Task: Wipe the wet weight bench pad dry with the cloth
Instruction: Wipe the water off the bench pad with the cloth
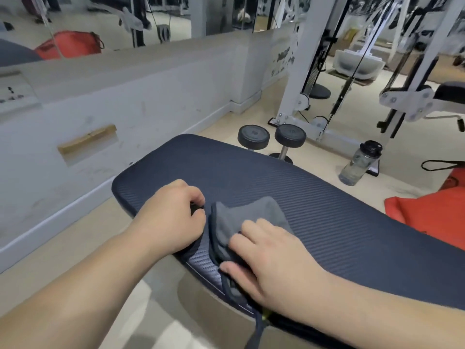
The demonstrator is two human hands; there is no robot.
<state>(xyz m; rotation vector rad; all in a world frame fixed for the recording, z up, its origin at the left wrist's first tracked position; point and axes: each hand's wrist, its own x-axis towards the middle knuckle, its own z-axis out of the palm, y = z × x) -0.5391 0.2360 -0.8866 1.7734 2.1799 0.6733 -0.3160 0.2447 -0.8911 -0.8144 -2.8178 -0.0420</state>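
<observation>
A dark navy ribbed weight bench pad (289, 187) runs from lower centre to the right edge. A folded grey cloth (251, 215) lies on its near end, one corner hanging over the front edge. My right hand (271, 258) lies flat on the cloth, palm down, thumb at the pad's front edge. My left hand (171, 215) rests on the pad just left of the cloth, fingers curled into a loose fist; something small and dark shows at its fingertips, too hidden to identify.
Two black dumbbells (271, 139) stand on the floor behind the pad. A clear water bottle (359, 162) stands to the right, near a red bag (432, 212). A white cable machine frame (314, 84) rises behind. A low white wall (113, 117) runs along the left.
</observation>
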